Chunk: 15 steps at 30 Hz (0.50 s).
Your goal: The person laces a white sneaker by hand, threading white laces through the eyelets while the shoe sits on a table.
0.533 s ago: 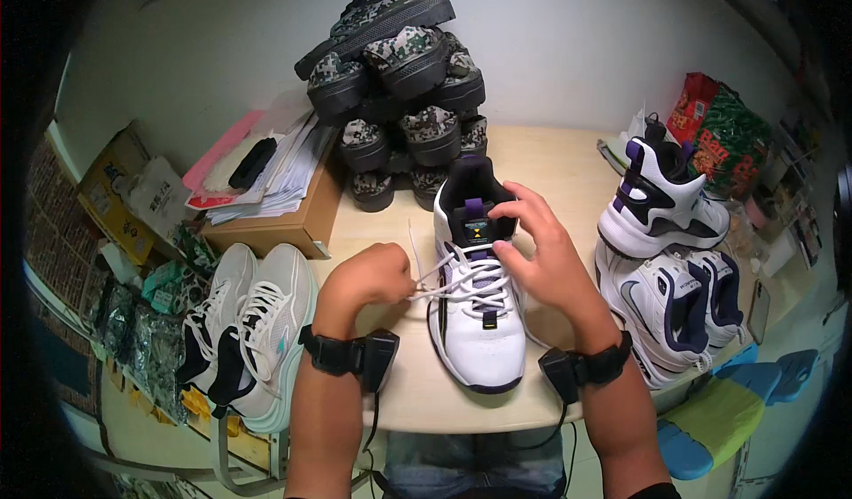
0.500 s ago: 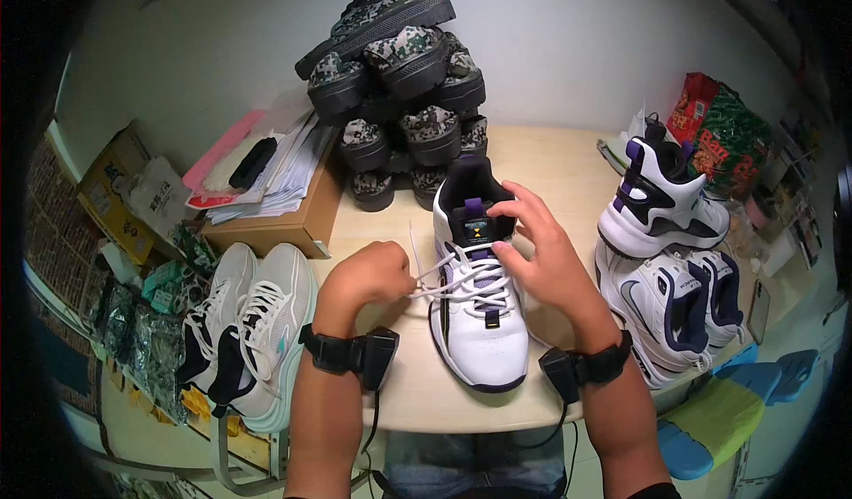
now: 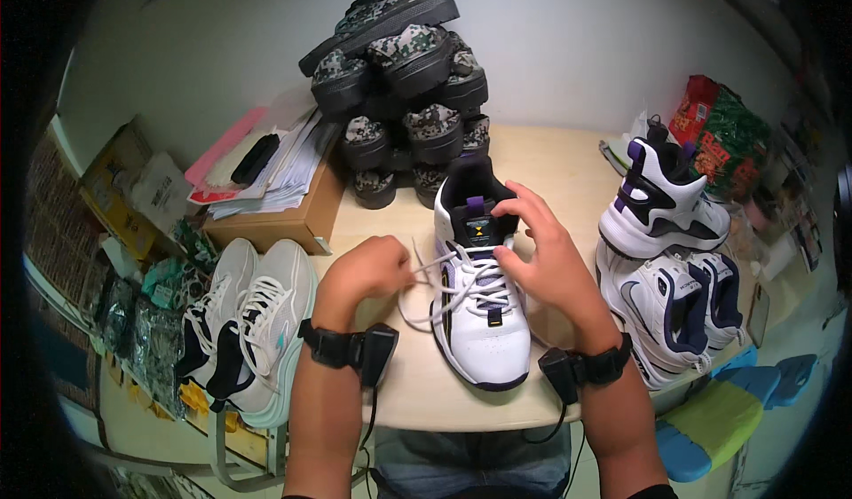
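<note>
White high-top sneaker with purple lining and black tongue (image 3: 480,308) stands toe toward me near the front edge of the pale wooden surface (image 3: 568,157). Since half a second ago little has shifted: my left hand (image 3: 368,268) has drawn the white lace (image 3: 424,270) slightly further out to the side, so the lacing looks a touch tighter. That grip is pressed together, pinching the lace just left of the shoe. My right hand (image 3: 541,255) rests against the shoe's right side, fingers spread loosely over the tongue and collar, steadying it. A stack of camouflage platform shoes (image 3: 404,100) sits behind.
</note>
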Available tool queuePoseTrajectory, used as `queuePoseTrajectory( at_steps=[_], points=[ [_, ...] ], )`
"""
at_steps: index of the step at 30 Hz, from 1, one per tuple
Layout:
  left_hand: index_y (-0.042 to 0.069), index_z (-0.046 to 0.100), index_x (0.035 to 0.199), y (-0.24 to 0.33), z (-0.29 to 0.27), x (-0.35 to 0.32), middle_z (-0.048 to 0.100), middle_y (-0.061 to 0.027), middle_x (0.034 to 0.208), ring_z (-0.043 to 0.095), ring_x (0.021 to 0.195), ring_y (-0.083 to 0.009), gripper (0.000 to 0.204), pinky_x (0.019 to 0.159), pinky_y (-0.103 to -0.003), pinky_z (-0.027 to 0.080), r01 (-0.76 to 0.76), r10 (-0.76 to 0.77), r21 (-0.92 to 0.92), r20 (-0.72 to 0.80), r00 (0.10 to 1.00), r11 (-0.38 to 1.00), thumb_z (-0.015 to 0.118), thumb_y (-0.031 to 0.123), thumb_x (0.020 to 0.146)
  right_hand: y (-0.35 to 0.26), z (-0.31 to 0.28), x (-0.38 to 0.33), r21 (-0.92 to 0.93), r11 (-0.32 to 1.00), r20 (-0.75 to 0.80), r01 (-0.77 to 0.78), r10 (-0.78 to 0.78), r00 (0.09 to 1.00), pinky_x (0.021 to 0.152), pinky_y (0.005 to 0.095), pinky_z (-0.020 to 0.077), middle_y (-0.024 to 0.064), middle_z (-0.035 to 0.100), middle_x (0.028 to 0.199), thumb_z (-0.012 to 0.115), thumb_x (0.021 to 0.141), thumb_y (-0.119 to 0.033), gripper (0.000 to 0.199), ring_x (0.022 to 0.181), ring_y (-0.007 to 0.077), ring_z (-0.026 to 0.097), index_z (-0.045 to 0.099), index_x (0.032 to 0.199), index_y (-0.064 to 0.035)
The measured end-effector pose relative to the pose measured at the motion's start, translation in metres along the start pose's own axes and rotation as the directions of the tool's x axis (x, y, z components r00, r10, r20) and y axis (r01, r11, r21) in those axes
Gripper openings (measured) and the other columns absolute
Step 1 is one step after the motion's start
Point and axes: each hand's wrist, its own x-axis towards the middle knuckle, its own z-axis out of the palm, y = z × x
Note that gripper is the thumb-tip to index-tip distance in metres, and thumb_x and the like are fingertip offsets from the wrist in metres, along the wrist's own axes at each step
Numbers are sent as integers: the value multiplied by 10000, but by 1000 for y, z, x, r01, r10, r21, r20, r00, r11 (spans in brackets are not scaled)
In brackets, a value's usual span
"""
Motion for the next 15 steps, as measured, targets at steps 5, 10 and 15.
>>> queuePoseTrajectory(
  at_steps=[5,10,15],
  points=[
    [-12,705,853,-7,-9,-3,692,-143,758,648,705,-233,235,681,-355,506,50,-48,-56,44,998,997,714,215,792,1,4,-1,24,999,12,-23,22,1000,1045,411,396,238,397,1447,620,791,-95,395,1283,419,464,558,1181,-98],
    [-31,672,873,28,-10,-4,658,-111,723,580,650,-218,296,660,-333,483,-264,225,-370,-146,963,891,717,258,823,2,3,-1,-10,1000,5,-11,11,1000,1041,414,398,242,395,1446,618,801,-101,407,1276,430,467,546,1202,-102],
    [-31,674,848,22,-9,0,648,-91,704,564,637,-161,246,616,-318,454,-175,144,-412,-105,984,894,663,211,887,2,2,-1,-15,1000,14,-6,6,1000,1037,416,404,240,399,1442,619,804,-106,411,1268,434,472,545,1209,-110]
  ],
)
